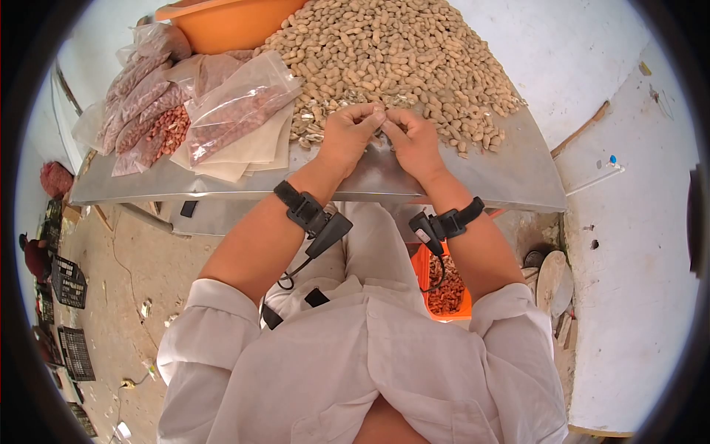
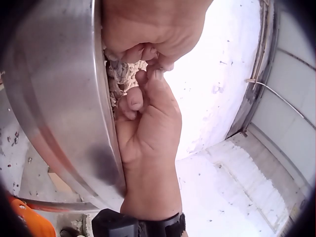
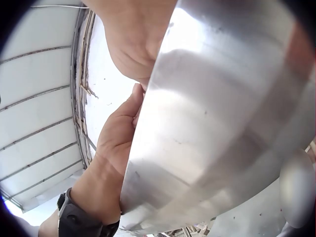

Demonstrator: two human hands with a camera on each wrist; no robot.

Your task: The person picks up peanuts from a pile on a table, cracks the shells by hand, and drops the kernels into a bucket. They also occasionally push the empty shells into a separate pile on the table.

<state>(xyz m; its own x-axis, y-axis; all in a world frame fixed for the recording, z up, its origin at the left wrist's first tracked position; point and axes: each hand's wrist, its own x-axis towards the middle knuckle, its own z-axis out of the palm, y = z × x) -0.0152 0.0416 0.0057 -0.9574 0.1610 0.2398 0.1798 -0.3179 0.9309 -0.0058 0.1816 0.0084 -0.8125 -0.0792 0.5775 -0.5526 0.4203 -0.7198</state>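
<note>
Above the near edge of a peanut heap [image 1: 399, 44], the left hand [image 1: 347, 137] and right hand [image 1: 416, 144] meet at their fingertips. Thumbs and curled fingers pinch a small item, almost wholly covered by them; its kind is unclear. In the left wrist view, the left hand [image 2: 153, 24] is at the top and the strapped right hand [image 2: 150, 128] below, their tips touching. The metal table edge partly blocks the right wrist view, with the right hand [image 3: 136, 39] above and left hand [image 3: 113, 143] below. Broken shells [image 1: 310, 118] lie beside the left hand.
Bags of reddish kernels [image 1: 140, 103], a flat clear bag [image 1: 237, 111] and an orange basin [image 1: 229, 26] occupy the metal table's [image 1: 488, 174] left side. Beneath its front edge stands an orange tub [image 1: 466, 303] of reddish pieces. Black crates [image 1: 68, 281] are at far left.
</note>
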